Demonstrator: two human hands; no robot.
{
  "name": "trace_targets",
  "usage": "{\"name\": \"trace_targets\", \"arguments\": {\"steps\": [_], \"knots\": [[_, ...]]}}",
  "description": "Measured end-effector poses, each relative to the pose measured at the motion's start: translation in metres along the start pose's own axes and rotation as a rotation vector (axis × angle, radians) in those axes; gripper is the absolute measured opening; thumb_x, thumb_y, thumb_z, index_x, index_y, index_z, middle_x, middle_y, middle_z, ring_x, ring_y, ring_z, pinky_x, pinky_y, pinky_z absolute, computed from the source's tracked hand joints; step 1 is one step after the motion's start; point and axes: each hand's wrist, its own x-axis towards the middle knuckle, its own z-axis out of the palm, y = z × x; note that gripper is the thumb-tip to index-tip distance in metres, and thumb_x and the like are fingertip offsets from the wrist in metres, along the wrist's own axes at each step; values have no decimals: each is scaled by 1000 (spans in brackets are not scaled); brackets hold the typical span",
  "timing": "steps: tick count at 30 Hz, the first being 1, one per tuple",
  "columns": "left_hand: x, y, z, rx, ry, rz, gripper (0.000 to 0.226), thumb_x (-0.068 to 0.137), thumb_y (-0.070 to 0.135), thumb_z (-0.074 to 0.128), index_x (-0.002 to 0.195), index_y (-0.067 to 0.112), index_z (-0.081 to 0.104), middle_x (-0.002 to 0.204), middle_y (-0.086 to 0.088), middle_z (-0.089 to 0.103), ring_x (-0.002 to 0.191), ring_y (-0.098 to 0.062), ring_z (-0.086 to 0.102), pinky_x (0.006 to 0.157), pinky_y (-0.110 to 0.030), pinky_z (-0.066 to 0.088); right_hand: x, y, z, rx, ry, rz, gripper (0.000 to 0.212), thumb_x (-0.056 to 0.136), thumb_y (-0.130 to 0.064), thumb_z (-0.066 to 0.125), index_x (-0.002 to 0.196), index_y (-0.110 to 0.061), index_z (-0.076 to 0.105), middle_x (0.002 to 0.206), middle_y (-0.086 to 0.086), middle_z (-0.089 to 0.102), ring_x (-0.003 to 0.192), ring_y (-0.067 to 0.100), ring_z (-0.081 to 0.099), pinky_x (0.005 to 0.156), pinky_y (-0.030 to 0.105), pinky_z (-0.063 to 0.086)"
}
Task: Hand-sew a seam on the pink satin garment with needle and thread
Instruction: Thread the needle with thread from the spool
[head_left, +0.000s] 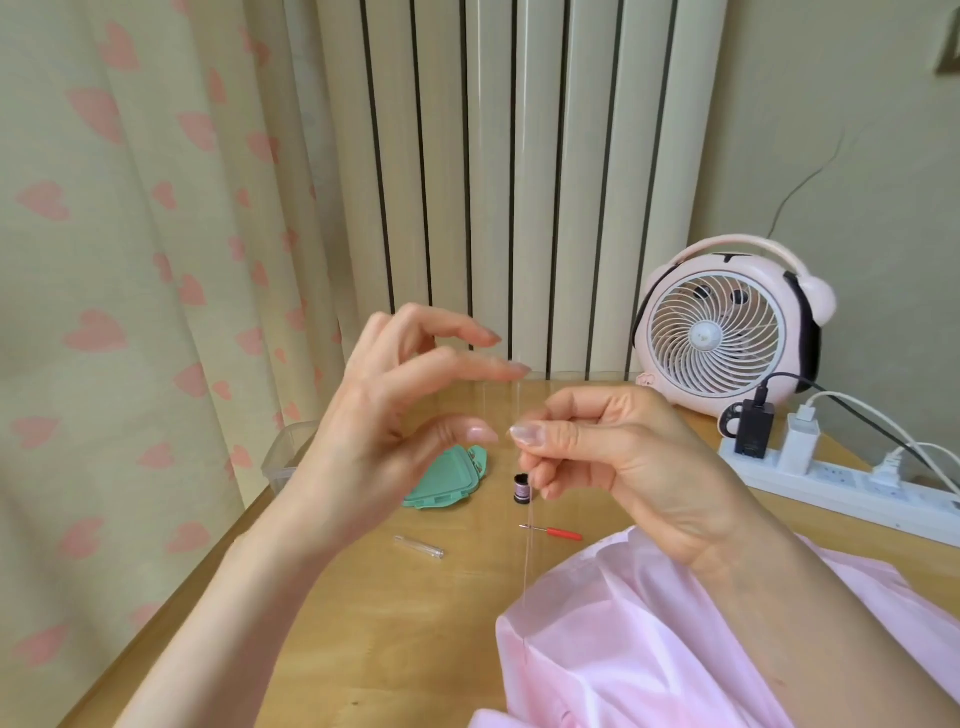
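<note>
Above the wooden table (363, 623), my right hand (613, 452) pinches the thin thread (529, 551) between thumb and forefinger, and the thread hangs down to the pink satin garment (649, 639), which lies on the near right part of the table, under my wrist. My left hand (410, 395) is raised just beside, its fingers apart and curved, holding nothing. Behind the thread a small spool (521, 487) stands upright near a red-handled seam ripper (558, 532); the spool's label is too small to read.
</note>
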Motion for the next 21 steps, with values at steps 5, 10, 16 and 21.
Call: {"name": "trace_targets", "arguments": {"steps": [5,10,16,21], "knots": [[0,1,-6,79,-138,92,17,87,42,55,103,39,63,106,17,55,91,-17,46,81,-37,36,-1,-2,-1,-72,-52,110,17,56,-12,72,69,-2,67,57,10,63,46,13,57,46,20,47],[-1,-1,-5,53,-179,90,12,84,45,58,93,40,65,87,21,60,81,-12,48,73,-35,31,0,-1,-2,-80,-77,145,15,56,-13,72,66,-2,66,57,10,63,46,12,57,46,19,47],[-1,0,-1,53,-143,94,12,82,43,61,79,34,68,76,16,59,74,-14,48,70,-32,30,1,1,-3,-60,-101,160,12,57,-13,72,64,-5,68,57,10,63,46,11,57,46,19,47],[-3,-2,2,65,-139,56,15,84,40,60,73,30,64,72,15,54,71,-6,42,70,-24,27,2,3,-5,-41,-109,142,15,58,-14,72,68,-4,67,57,8,62,47,11,56,46,18,46]]}}
